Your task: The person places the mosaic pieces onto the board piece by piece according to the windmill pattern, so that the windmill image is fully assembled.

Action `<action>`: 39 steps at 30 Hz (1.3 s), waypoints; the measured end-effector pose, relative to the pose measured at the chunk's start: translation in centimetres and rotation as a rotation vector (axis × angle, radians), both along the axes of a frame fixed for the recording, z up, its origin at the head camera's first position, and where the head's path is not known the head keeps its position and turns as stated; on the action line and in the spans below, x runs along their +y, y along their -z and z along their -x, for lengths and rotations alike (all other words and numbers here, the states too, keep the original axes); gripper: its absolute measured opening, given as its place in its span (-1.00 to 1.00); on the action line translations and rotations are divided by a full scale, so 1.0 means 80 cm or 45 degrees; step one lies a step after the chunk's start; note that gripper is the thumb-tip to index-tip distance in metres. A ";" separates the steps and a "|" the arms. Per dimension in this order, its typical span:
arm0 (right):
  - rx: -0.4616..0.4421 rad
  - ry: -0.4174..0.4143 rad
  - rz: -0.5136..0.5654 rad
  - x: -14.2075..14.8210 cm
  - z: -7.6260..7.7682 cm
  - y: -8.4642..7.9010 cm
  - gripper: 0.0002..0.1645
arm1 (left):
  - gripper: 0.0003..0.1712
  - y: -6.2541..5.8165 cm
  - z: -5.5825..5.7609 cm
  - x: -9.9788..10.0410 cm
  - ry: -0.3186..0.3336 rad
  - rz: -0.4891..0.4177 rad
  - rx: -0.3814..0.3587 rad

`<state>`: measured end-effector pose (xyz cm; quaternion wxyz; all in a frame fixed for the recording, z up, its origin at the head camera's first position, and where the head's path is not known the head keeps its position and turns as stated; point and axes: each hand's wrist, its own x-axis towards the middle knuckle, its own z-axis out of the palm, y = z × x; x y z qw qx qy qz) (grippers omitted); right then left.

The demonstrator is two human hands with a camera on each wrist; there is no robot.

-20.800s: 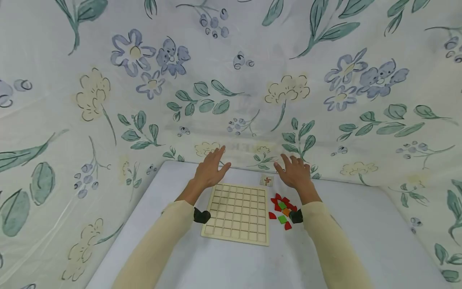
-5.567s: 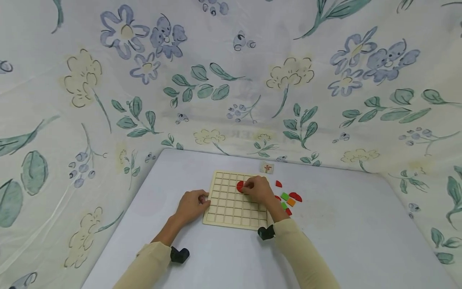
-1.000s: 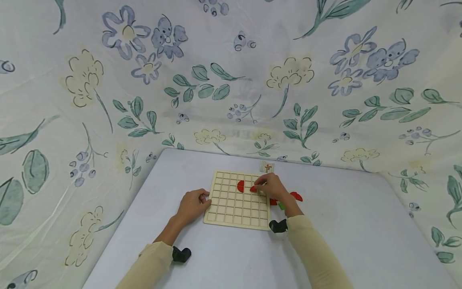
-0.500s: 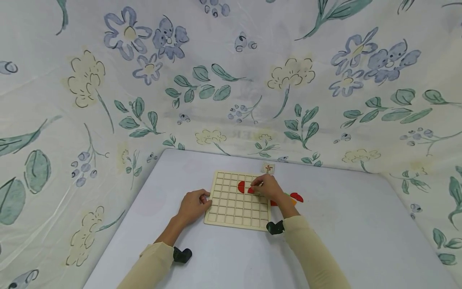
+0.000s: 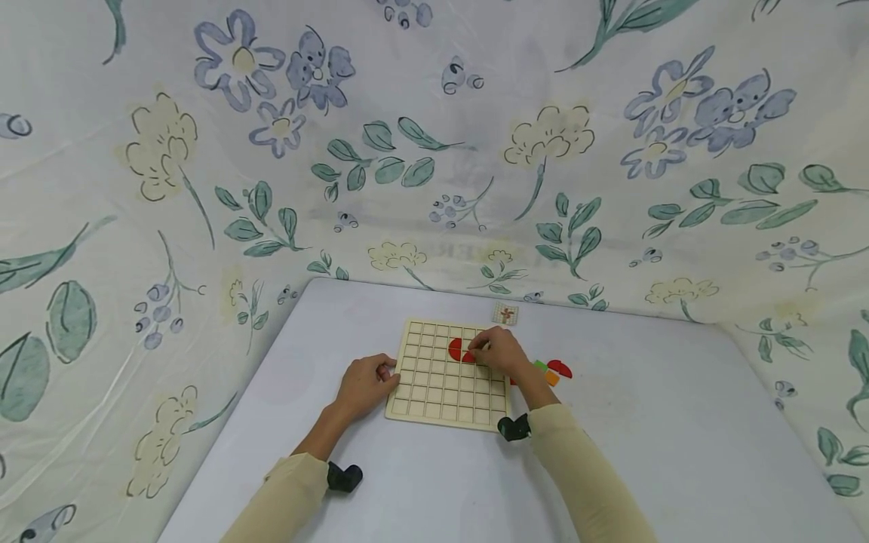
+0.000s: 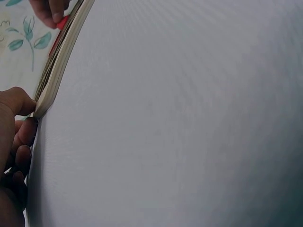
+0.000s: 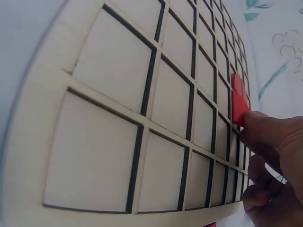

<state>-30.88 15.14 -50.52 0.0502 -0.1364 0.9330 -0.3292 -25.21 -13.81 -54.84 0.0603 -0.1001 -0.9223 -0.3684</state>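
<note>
My left hand [image 5: 365,385] grips the left edge of a pale wooden grid board [image 5: 434,392]; in the left wrist view its thumb [image 6: 21,101] presses the rim above curled fingers. Over the board's upper part, my right hand [image 5: 502,353] pinches a red quarter-round tile [image 7: 239,111] between thumb and fingers. That tile lies low against the grid, right beside other red tiles [image 5: 455,349] that form a rounded shape on the squares. Whether it is seated in its square cannot be made out.
Right of the board lie loose tiles: red [image 5: 560,368], orange [image 5: 553,379] and green [image 5: 540,366], partly hidden by my right forearm. A small pattern card [image 5: 505,314] lies behind the board. Flowered cloth [image 5: 434,151] rises behind the white table [image 5: 421,483].
Over the last second my right hand has brought its red tile left, up to the red tiles on the board. My left hand stays at the board's edge.
</note>
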 end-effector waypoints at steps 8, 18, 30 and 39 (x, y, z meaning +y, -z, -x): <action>0.018 -0.013 0.003 -0.002 -0.006 -0.001 -0.96 | -0.68 0.000 -0.003 0.000 -0.004 -0.006 -0.011; 0.050 0.031 0.005 0.010 -0.008 -0.003 -0.94 | -0.68 0.001 -0.002 0.001 0.005 -0.013 -0.008; -0.032 0.144 -0.010 0.037 -0.013 -0.008 -0.92 | -0.68 0.001 0.000 -0.001 -0.007 0.000 0.002; -0.072 0.207 -0.059 0.072 -0.017 -0.005 -0.87 | -0.67 0.002 0.001 -0.002 -0.013 -0.004 -0.007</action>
